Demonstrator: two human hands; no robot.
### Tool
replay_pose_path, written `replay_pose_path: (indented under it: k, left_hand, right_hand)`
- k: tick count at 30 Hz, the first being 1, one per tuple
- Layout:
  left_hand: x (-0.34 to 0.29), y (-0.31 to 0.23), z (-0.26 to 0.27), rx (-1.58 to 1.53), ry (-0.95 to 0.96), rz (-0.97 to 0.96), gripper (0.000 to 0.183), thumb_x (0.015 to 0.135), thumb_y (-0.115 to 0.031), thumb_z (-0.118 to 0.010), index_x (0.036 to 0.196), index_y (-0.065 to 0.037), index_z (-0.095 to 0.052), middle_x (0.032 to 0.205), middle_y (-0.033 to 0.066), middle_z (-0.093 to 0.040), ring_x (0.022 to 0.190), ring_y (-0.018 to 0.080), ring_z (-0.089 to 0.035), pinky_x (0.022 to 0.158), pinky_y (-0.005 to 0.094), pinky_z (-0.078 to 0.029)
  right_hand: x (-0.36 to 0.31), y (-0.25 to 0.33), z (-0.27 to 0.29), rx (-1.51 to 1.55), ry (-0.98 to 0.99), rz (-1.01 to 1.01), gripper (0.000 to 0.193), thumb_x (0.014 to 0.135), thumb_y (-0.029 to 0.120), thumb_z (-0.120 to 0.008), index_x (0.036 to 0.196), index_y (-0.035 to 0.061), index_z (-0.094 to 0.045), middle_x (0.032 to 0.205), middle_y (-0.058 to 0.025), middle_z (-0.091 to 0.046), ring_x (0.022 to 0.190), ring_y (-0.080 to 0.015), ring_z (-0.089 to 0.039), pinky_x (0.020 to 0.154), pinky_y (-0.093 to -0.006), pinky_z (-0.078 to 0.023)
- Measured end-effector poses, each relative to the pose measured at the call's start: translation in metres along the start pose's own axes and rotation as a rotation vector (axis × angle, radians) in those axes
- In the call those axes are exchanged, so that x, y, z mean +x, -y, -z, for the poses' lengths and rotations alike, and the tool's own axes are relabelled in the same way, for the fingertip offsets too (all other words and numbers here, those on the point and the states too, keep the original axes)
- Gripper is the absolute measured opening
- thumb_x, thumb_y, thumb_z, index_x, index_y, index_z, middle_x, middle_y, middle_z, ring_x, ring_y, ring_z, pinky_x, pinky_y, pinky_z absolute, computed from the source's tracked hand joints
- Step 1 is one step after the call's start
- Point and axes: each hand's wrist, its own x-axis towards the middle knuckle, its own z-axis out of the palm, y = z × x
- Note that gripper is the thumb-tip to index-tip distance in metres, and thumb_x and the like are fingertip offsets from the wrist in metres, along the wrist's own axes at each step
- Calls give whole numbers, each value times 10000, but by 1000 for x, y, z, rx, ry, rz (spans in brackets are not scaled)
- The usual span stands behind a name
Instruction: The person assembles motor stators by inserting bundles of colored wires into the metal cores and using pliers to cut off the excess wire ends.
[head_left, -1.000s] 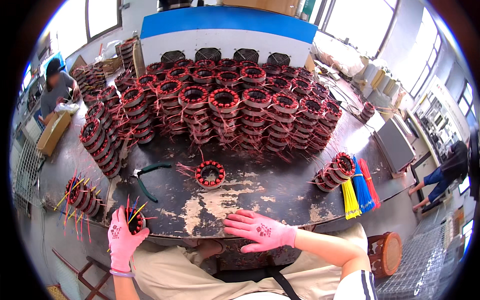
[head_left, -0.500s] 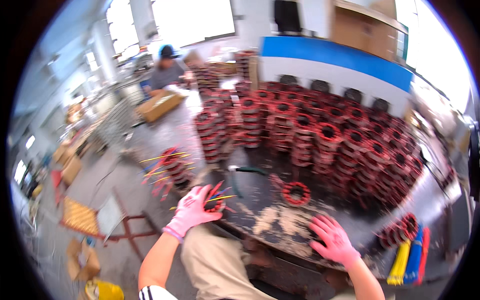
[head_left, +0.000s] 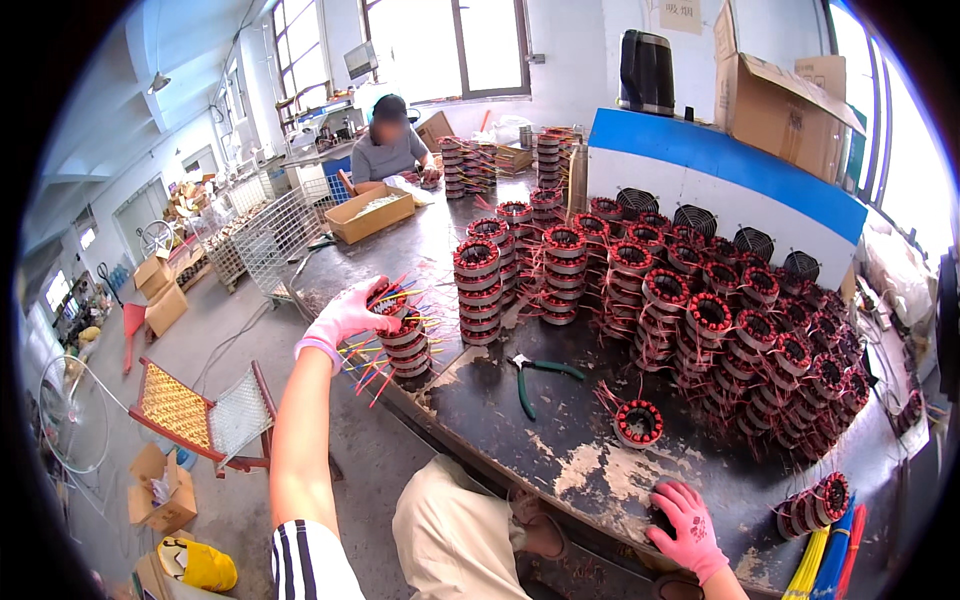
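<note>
My left hand (head_left: 348, 318), in a pink glove, grips a wound motor stator (head_left: 386, 303) with coloured leads. It is at the top of a short stack of stators (head_left: 407, 350) whose yellow, red and blue leads stick out, at the table's left edge. My right hand (head_left: 688, 528), also gloved in pink, lies on the table's front edge with its fingers stretched out, holding nothing I can see. Beyond it a single stator (head_left: 638, 424) with red windings lies flat. Green-handled pliers (head_left: 540, 374) lie open between the hands.
Many stacked stators (head_left: 708, 315) fill the table's right and back. A tilted stator row (head_left: 813, 506) and yellow, blue and red wire bundles (head_left: 832, 552) lie at the right front. A co-worker (head_left: 388, 150) sits at the far end, near a cardboard box (head_left: 370, 212). A folding chair (head_left: 205, 412) stands left.
My left hand has moved forward and left with the stator, from the table's front edge to the short stack. The right hand stays on the front edge. The view has shifted.
</note>
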Motion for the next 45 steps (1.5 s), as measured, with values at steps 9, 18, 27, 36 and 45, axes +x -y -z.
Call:
replay_pose_path:
  k: [9,18,27,36,45]
  left_hand:
    - [7,4,-11,-62,97,-36,1015,686,-242,-914,1512,45,-399,1489,169,-525,1366,231,-503,1162,338,-369]
    - [18,11,-15,26,39,-96,896,816,-454,-811,1500,-7,-444,1514,198,-470,1434,293,-420,1191,377,-329]
    - [-53,-127,-143,63,-305,-700,321,859,-186,-763,1125,-26,-679,1126,159,-681,1074,335,-657,966,419,-526]
    - [-72,-246,-363,234,-237,-925,453,816,-381,-777,1096,-47,-652,1074,138,-656,1038,340,-623,958,461,-489]
    - [-112,-244,-329,126,-78,-900,393,736,-119,-787,1095,-39,-649,1048,161,-645,1124,417,-573,1078,502,-425]
  right_hand:
    - [0,3,-1,-12,20,-26,562,798,330,-708,1282,61,-612,1391,-125,-575,1358,-368,-473,1168,-523,-335]
    - [-2,6,3,-25,-10,-13,566,798,330,-715,1282,56,-611,1389,-139,-576,1354,-371,-478,1160,-513,-346]
    - [-5,4,-3,-65,-117,-34,450,886,256,-686,1288,69,-611,1375,-137,-594,1293,-350,-534,1114,-488,-403]
    - [-58,41,9,8,-204,-58,419,908,253,-688,1278,69,-617,1334,-130,-629,1248,-327,-579,1098,-469,-430]
    - [-186,30,57,-317,-695,-551,274,843,117,-725,1111,98,-673,1083,-94,-696,1031,-317,-659,900,-439,-525]
